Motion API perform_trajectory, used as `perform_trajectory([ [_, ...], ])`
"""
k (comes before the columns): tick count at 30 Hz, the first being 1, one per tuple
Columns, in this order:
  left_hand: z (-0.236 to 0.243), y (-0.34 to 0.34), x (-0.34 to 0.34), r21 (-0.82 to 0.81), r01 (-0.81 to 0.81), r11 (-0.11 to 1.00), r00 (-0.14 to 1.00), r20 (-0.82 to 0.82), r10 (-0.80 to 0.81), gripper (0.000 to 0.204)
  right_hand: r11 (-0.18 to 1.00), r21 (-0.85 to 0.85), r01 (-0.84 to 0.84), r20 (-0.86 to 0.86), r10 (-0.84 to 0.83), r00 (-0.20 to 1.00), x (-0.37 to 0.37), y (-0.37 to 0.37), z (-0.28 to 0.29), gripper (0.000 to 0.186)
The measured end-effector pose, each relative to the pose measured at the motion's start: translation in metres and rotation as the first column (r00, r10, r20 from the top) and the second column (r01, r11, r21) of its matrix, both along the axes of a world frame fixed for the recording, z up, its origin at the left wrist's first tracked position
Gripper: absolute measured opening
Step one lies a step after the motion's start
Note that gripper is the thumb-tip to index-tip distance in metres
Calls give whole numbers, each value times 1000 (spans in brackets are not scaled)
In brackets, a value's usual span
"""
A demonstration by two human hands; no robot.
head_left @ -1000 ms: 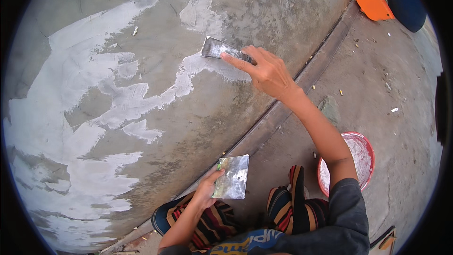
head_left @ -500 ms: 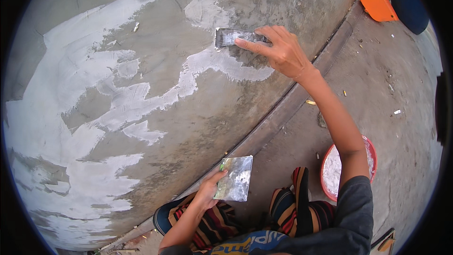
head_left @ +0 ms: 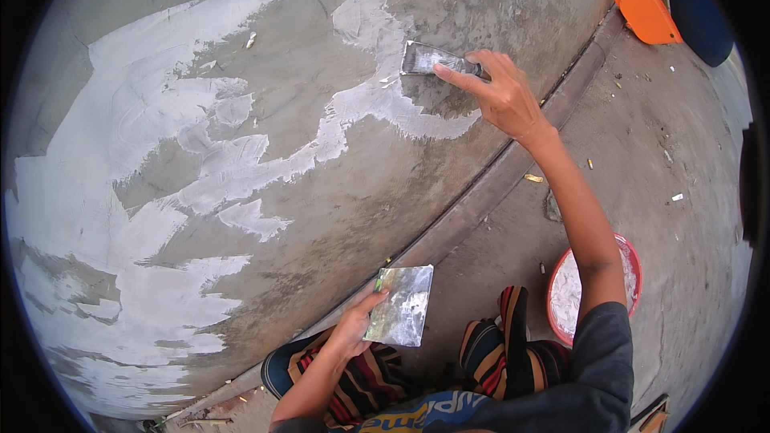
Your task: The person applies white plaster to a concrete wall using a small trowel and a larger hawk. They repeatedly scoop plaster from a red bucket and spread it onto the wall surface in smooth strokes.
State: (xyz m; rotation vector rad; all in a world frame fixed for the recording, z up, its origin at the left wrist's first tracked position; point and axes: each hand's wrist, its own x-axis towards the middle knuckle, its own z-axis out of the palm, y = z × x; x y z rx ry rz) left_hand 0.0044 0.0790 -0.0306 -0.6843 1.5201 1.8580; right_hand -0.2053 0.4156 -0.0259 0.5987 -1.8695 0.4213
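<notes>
My right hand (head_left: pixel 509 96) is closed round the handle end of a putty knife (head_left: pixel 429 58), whose wide, white-smeared blade lies at the wall (head_left: pixel 385 184). Patches of white putty (head_left: pixel 353 108) spread over the grey surface just left of and below the blade. Lower down, my left hand (head_left: pixel 355 325) grips a flat square plate (head_left: pixel 401 305) by its left edge, with the thumb on top. White smears of putty mark the plate's face.
A red-rimmed bucket (head_left: pixel 638 273) of white putty stands beside my right elbow. At the upper right are an orange dustpan (head_left: pixel 646 12) and a dark blue barrel (head_left: pixel 699 8). A raised ledge (head_left: pixel 473 204) runs along the wall's foot. Small litter dots the floor (head_left: pixel 626 152).
My right hand and the putty knife have shifted right relative to the putty patches. The view has also shifted slightly. My left hand keeps the plate in much the same place.
</notes>
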Motion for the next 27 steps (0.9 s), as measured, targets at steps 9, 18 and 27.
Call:
perform_trajectory([
  [9, -10, -7, 3, -28, -3, 1000, 999, 44, 4, 46, 986, 139, 91, 1, -92, 996, 43, -31, 28, 62],
  [18, -5, -7, 5, -3, -16, 1000, 1000, 18, 17, 44, 993, -12, 119, 74, -117, 990, 51, -12, 8, 59],
  [27, 5, -4, 2, -15, 1, 1000, 1000, -13, -1, 45, 990, -67, 124, 92, -117, 989, 36, -11, -1, 67],
])
